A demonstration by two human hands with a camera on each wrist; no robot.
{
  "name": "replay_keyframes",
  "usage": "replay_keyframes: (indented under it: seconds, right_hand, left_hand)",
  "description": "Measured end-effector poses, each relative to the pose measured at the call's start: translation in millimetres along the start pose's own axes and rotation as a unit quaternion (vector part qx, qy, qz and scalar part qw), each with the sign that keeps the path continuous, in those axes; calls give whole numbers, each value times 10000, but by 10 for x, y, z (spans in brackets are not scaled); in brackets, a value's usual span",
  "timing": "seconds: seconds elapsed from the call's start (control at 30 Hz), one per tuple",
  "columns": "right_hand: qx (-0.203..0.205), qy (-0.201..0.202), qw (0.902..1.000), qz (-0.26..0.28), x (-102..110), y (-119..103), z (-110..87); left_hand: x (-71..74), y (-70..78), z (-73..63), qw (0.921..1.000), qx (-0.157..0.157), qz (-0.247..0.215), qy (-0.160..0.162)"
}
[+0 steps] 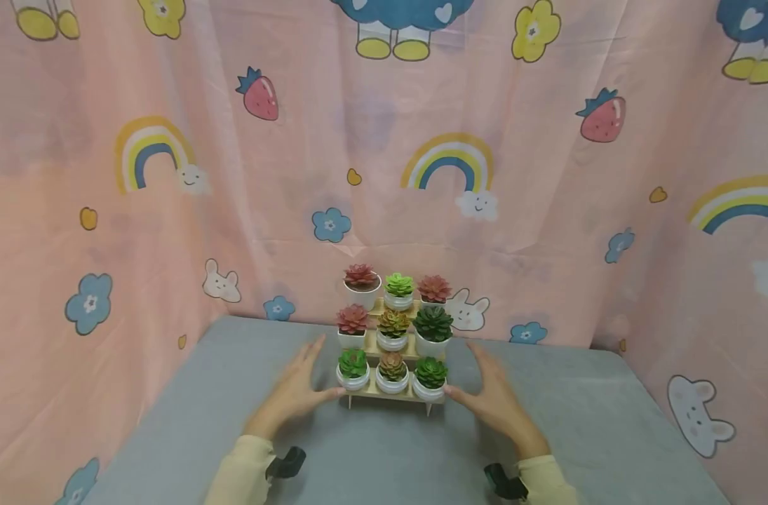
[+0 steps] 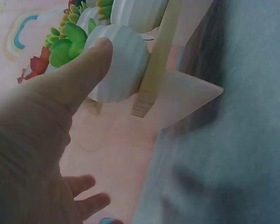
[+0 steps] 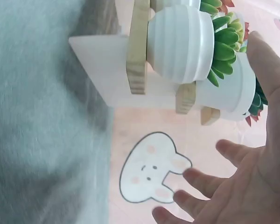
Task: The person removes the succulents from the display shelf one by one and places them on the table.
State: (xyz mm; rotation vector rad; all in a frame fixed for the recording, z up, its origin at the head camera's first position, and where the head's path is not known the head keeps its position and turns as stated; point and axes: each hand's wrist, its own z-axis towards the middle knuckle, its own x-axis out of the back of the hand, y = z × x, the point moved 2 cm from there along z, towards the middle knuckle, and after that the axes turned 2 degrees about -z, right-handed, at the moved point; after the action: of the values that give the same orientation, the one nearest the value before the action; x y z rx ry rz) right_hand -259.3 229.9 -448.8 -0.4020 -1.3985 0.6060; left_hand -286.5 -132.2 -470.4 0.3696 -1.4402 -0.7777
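A three-tier wooden stand (image 1: pixel 384 394) holds rows of small succulents in white pots, with pale panels at its sides. My left hand (image 1: pixel 297 386) is at its left, fingers spread and thumb reaching to the front-left pot (image 1: pixel 353 383). In the left wrist view that thumb (image 2: pixel 91 63) overlaps the ribbed white pot (image 2: pixel 123 65) with a green succulent. At the right, my right hand (image 1: pixel 494 393) has spread fingers, its thumb close to the front-right pot (image 1: pixel 429 390). The right wrist view shows the fingers (image 3: pixel 205 182) apart beside the wooden shelf ends (image 3: pixel 137 79), gripping nothing.
A grey cloth-covered table (image 1: pixel 579 414) lies under the stand. Behind it hangs a pink curtain (image 1: pixel 384 175) printed with rainbows, rabbits and flowers, close to the stand's back. Dark wrist straps (image 1: pixel 285 463) show at both sleeves.
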Motion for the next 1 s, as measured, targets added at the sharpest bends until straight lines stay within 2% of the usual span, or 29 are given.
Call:
replay_keyframes:
  seconds: [0.07,0.17,0.3,0.4,0.47,0.7,0.83,1.0]
  right_hand:
    - [7,-89,9997,237,-32,9,28]
    - [-59,-184,9989,430,-71,26,52]
    - [-136,-214,9980,582,-102,44,54]
    - [-90,-237,9972,703,-119,49,45]
    - [-3,-276,9962,830,-130,57,48]
    - [219,-351,9910,1274,-194,60,62]
    - [165,-253,9907,1323,-242,36,75]
    - [46,-208,9922,1224,-307,1,94]
  left_hand:
    - [-53,-31,26,9985,-134,-516,-83]
    - [-152,-98,59,9912,-212,-1278,-285]
    - [-278,-197,92,9735,-198,-2162,-716]
    - [-343,-245,103,9619,-143,-2569,-923]
    - [-370,-263,110,9591,-171,-2662,-945]
    - [-425,-315,112,9695,-200,-2248,-955]
    - [-436,-314,117,9659,-230,-2400,-945]
    - [-450,-309,107,9611,-88,-2566,-1014]
